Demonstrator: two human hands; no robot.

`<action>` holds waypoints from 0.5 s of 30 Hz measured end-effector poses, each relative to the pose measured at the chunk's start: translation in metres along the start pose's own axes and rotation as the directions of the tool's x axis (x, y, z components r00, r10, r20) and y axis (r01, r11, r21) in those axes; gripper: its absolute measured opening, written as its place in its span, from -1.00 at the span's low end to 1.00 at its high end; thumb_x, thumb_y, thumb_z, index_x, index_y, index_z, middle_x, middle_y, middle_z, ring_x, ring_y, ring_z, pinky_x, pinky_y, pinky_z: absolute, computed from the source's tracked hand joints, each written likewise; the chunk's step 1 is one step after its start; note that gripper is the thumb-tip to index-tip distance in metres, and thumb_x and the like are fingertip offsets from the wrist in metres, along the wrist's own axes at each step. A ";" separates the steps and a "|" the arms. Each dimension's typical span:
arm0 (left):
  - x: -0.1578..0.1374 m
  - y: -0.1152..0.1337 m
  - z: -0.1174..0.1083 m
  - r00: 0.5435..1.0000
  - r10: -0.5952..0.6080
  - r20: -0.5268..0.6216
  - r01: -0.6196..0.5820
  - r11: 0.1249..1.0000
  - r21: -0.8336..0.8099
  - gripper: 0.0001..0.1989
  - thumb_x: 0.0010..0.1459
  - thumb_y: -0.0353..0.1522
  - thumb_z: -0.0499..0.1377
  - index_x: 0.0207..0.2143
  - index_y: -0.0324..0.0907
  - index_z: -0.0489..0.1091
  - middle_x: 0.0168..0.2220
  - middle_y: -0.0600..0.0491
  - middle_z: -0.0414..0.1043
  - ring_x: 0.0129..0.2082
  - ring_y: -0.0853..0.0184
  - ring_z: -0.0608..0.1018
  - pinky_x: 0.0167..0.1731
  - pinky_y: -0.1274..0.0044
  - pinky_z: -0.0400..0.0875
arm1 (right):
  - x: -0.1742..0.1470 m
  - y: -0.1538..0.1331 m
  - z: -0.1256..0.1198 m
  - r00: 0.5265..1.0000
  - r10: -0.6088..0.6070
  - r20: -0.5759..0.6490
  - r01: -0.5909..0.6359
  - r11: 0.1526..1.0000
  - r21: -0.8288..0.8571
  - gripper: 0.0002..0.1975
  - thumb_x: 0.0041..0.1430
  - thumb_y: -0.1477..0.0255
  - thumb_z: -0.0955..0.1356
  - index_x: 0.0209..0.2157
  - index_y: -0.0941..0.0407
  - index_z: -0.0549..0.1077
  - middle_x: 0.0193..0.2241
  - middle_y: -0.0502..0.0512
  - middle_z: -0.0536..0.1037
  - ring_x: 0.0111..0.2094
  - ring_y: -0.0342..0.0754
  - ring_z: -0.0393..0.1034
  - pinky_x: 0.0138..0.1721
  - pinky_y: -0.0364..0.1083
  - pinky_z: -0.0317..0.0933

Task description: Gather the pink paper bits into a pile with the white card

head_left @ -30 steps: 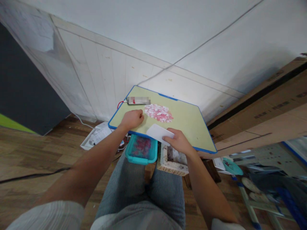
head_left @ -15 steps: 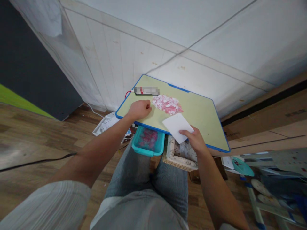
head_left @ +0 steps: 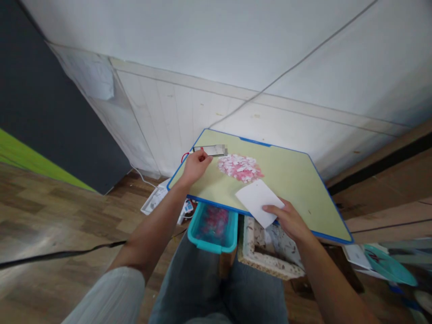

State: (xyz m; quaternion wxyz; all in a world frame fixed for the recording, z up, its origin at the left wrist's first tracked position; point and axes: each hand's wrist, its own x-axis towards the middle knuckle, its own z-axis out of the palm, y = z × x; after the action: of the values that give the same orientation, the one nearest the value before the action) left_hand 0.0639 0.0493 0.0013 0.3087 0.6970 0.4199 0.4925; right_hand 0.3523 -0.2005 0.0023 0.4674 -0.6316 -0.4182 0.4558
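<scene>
My right hand [head_left: 286,218] grips a white card [head_left: 258,201] by its near corner, thumb on top. The card hangs over the front edge of the pale yellow, blue-rimmed table [head_left: 290,180]. A pile of small pink and white petal-like pieces [head_left: 240,168] lies just beyond the card. My left hand [head_left: 197,165] is closed, its fingertips pinched together, to the left of the pile. What it pinches, if anything, is too small to make out. Right behind its fingers lies a flat phone-like device [head_left: 212,150] with a red cord; whether they touch is unclear.
Under the table's front edge sit a turquoise tub [head_left: 213,246] with pinkish-red contents and a speckled foam box [head_left: 266,263]. A white wall [head_left: 189,103] rises behind the table. Cardboard [head_left: 384,189] stands at the right. A white tray [head_left: 151,202] lies on the floor at left.
My left hand has moved away from the table's front edge, up to the phone-like device, its fingers now pinched. My right hand still holds the white card. The camera view has tilted upward.
</scene>
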 end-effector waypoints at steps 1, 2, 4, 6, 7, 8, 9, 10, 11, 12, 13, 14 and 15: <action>0.008 0.001 0.000 0.997 0.016 -0.075 -0.019 0.999 -0.036 -0.75 0.16 -0.21 0.23 -0.48 -0.15 0.34 -0.56 0.18 0.25 -0.53 0.43 0.28 -0.50 0.54 0.12 | 0.000 0.001 0.000 1.000 -0.002 -0.009 0.003 1.000 0.012 -0.51 -0.01 0.23 0.56 -0.02 0.11 0.62 -0.20 0.12 0.71 -0.19 0.16 0.56 -0.14 0.03 0.41; 0.017 0.002 0.001 0.989 0.034 -0.147 -0.043 0.997 -0.062 -0.75 0.16 -0.22 0.23 -0.49 -0.15 0.32 -0.56 0.19 0.23 -0.54 0.43 0.27 -0.50 0.54 0.12 | 0.000 0.001 0.001 1.000 -0.004 -0.015 0.005 1.000 0.028 -0.51 -0.01 0.24 0.57 -0.03 0.11 0.62 -0.21 0.12 0.71 -0.18 0.16 0.57 -0.14 0.03 0.42; 0.037 0.006 0.004 0.965 0.066 -0.255 -0.090 0.993 -0.082 -0.75 0.16 -0.24 0.23 -0.50 -0.14 0.30 -0.58 0.20 0.19 -0.54 0.44 0.25 -0.50 0.54 0.12 | 0.001 -0.001 0.001 1.000 0.005 -0.012 -0.004 0.997 0.083 -0.52 0.00 0.26 0.57 -0.03 0.11 0.61 -0.23 0.12 0.71 -0.18 0.15 0.58 -0.14 0.03 0.44; 0.055 0.009 0.010 0.946 0.084 -0.313 -0.111 0.992 -0.068 -0.74 0.15 -0.26 0.22 -0.52 -0.14 0.27 -0.59 0.20 0.17 -0.54 0.43 0.25 -0.49 0.54 0.12 | 0.004 -0.007 -0.001 0.999 0.037 0.028 -0.041 0.990 0.137 -0.52 0.01 0.26 0.56 -0.02 0.11 0.58 -0.23 0.12 0.70 -0.23 0.13 0.59 -0.18 0.04 0.47; 0.062 0.011 0.014 0.942 0.091 -0.324 -0.113 0.992 -0.050 -0.75 0.15 -0.26 0.22 -0.52 -0.13 0.26 -0.59 0.20 0.16 -0.54 0.43 0.25 -0.49 0.54 0.12 | 0.009 -0.012 -0.004 0.998 0.049 0.049 -0.056 0.987 0.151 -0.51 0.02 0.25 0.56 -0.01 0.11 0.57 -0.22 0.13 0.70 -0.27 0.13 0.60 -0.22 0.05 0.48; 0.069 0.012 0.018 0.941 0.097 -0.323 -0.111 0.993 -0.025 -0.75 0.15 -0.27 0.21 -0.52 -0.13 0.25 -0.59 0.20 0.16 -0.54 0.43 0.25 -0.48 0.53 0.12 | 0.015 -0.018 -0.008 0.997 0.053 0.058 -0.061 0.986 0.157 -0.49 0.02 0.23 0.57 0.00 0.12 0.56 -0.22 0.14 0.70 -0.31 0.12 0.60 -0.26 0.07 0.50; 0.074 0.013 0.023 0.944 0.105 -0.311 -0.109 0.994 0.007 -0.75 0.15 -0.26 0.20 -0.52 -0.13 0.25 -0.59 0.20 0.16 -0.55 0.43 0.25 -0.48 0.53 0.12 | 0.023 -0.026 -0.012 0.998 0.044 0.054 -0.052 0.987 0.153 -0.46 0.01 0.22 0.57 0.01 0.12 0.55 -0.23 0.16 0.70 -0.35 0.12 0.59 -0.30 0.08 0.51; 0.078 0.014 0.027 0.950 0.116 -0.289 -0.108 0.993 0.045 -0.75 0.16 -0.26 0.19 -0.52 -0.13 0.26 -0.59 0.20 0.17 -0.55 0.42 0.26 -0.47 0.53 0.12 | 0.033 -0.034 -0.019 0.999 0.016 0.028 -0.020 0.989 0.147 -0.43 0.00 0.21 0.58 0.03 0.12 0.53 -0.23 0.17 0.70 -0.36 0.12 0.59 -0.32 0.08 0.52; 0.081 0.016 0.032 0.958 0.129 -0.257 -0.110 0.990 0.088 -0.75 0.17 -0.25 0.18 -0.51 -0.13 0.26 -0.59 0.19 0.18 -0.55 0.42 0.26 -0.47 0.52 0.13 | 0.046 -0.042 -0.026 1.000 -0.018 -0.013 0.020 0.988 0.154 -0.41 0.00 0.21 0.58 0.05 0.11 0.52 -0.23 0.17 0.70 -0.34 0.13 0.60 -0.32 0.09 0.53; 0.084 0.018 0.037 0.965 0.146 -0.219 -0.119 0.984 0.132 -0.75 0.17 -0.24 0.18 -0.51 -0.13 0.26 -0.59 0.19 0.19 -0.54 0.42 0.27 -0.46 0.52 0.13 | 0.060 -0.051 -0.034 0.998 -0.055 -0.044 0.061 0.988 0.141 -0.40 -0.01 0.21 0.58 0.07 0.10 0.51 -0.22 0.17 0.70 -0.31 0.15 0.60 -0.32 0.09 0.53; 0.087 0.019 0.042 0.970 0.165 -0.180 -0.134 0.976 0.171 -0.75 0.18 -0.24 0.17 -0.50 -0.13 0.27 -0.59 0.18 0.20 -0.54 0.41 0.28 -0.45 0.52 0.14 | 0.076 -0.058 -0.041 0.992 -0.093 -0.083 0.102 0.988 0.113 -0.40 -0.03 0.21 0.59 0.05 0.10 0.52 -0.23 0.18 0.69 -0.32 0.15 0.60 -0.34 0.09 0.53; 0.090 0.021 0.046 0.971 0.187 -0.147 -0.156 0.967 0.201 -0.75 0.19 -0.23 0.16 -0.50 -0.13 0.27 -0.58 0.18 0.22 -0.52 0.41 0.29 -0.44 0.52 0.14 | 0.092 -0.065 -0.049 0.985 -0.118 -0.124 0.130 0.987 0.092 -0.40 -0.07 0.23 0.60 0.02 0.10 0.53 -0.24 0.18 0.69 -0.33 0.16 0.60 -0.36 0.08 0.52; 0.093 0.023 0.050 0.971 0.207 -0.121 -0.177 0.959 0.220 -0.76 0.19 -0.23 0.15 -0.49 -0.13 0.28 -0.57 0.17 0.23 -0.51 0.40 0.30 -0.44 0.52 0.15 | 0.108 -0.070 -0.056 0.974 -0.146 -0.173 0.163 0.983 0.086 -0.42 -0.10 0.24 0.61 -0.02 0.10 0.54 -0.24 0.18 0.69 -0.34 0.15 0.59 -0.38 0.08 0.52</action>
State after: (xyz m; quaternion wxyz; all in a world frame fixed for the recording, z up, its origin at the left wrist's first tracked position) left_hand 0.1328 0.1205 0.0436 0.1540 0.7260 0.4202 0.5221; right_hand 0.4243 -0.0940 0.0584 0.5654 -0.6087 -0.4027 0.3842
